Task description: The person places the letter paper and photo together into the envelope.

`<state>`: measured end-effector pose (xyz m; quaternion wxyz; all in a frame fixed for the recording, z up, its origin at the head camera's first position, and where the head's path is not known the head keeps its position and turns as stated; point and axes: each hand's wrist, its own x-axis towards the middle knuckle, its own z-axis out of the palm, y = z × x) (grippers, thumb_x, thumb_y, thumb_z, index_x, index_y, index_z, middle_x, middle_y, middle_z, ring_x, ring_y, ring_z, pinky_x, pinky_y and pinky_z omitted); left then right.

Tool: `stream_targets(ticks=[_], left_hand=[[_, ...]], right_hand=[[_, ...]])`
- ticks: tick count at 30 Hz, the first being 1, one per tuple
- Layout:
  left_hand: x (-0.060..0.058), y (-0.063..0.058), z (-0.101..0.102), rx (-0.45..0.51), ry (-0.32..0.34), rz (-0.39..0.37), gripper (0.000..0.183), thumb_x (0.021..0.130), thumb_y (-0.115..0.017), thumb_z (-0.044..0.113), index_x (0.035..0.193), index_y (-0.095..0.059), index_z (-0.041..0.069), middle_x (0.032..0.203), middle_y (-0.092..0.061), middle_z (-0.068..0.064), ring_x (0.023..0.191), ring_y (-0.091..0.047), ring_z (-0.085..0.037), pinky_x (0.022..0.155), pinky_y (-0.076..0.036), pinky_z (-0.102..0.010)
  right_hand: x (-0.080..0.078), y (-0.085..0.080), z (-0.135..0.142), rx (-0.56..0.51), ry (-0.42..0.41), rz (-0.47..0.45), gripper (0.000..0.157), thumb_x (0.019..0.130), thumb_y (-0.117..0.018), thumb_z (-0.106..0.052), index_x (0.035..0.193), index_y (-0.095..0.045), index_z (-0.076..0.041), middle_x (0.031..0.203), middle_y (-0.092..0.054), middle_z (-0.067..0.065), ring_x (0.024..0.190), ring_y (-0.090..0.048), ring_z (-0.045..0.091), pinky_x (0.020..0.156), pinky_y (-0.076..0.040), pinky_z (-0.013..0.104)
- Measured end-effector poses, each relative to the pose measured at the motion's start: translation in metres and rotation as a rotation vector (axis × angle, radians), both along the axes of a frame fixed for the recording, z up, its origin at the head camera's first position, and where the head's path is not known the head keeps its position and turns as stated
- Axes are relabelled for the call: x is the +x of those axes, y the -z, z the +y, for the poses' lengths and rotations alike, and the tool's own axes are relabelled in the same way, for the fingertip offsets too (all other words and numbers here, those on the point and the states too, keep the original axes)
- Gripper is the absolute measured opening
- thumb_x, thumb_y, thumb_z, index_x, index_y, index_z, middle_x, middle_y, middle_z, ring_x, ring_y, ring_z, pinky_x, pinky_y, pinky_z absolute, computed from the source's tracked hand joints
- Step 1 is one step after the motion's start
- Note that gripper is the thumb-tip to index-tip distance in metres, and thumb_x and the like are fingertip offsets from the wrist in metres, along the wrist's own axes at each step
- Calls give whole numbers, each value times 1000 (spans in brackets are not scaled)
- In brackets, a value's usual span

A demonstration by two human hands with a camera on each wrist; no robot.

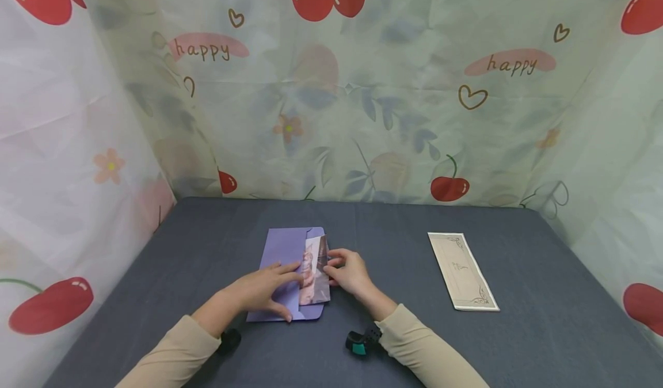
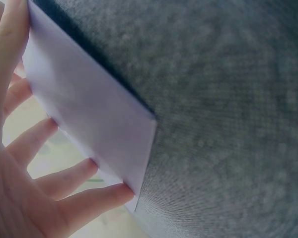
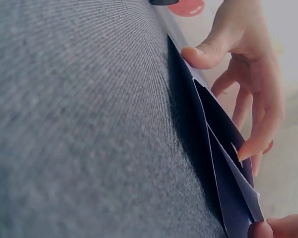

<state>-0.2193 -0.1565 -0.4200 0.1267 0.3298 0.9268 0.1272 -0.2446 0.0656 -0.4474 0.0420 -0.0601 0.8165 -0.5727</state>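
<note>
A purple envelope [image 1: 282, 250] lies on the table, its opening toward the right. A pink and purple picture card [image 1: 314, 273] sticks partly out of that opening; its inner end is hidden by the envelope. My left hand [image 1: 269, 289] rests over the envelope with spread, fairly straight fingers, the thumb at the near edge. In the left wrist view, its fingertips touch the purple paper [image 2: 94, 104]. My right hand [image 1: 352, 272] pinches the card's right edge between thumb and fingers. The right wrist view shows the envelope's mouth [image 3: 208, 106] gaping, with a right fingertip at its lower end.
To the right lies a long cream card [image 1: 461, 272] with an ornamental border. A black wrist device with a green patch [image 1: 358, 345] sits under the right wrist. Dark grey cloth [image 1: 383, 227] covers the table; a cherry-printed curtain [image 1: 352, 117] stands behind and at both sides.
</note>
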Motion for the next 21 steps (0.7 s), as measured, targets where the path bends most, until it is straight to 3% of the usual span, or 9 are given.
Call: stream_targets(ticks=[7,21], left_hand=[[0,0,0,1,-24,-35,84,71,-72,53,142,-40,21,154,-29,-7,135,-30,-48,101,-35,-61],[-2,2,-1,7,11,11,76,69,-72,54,132,-49,20,153,-31,-10,130,-33,-54,100,-36,-60]], right_hand=[[0,1,-5,-12,-5,-6,36,82,-65,2,117,-58,7,93,-68,22,55,-59,7,53,-55,26],[1,3,-11,-56,-20,-14,36,82,-62,6,118,-56,10,94,-67,25,58,-64,11,55,-56,28]])
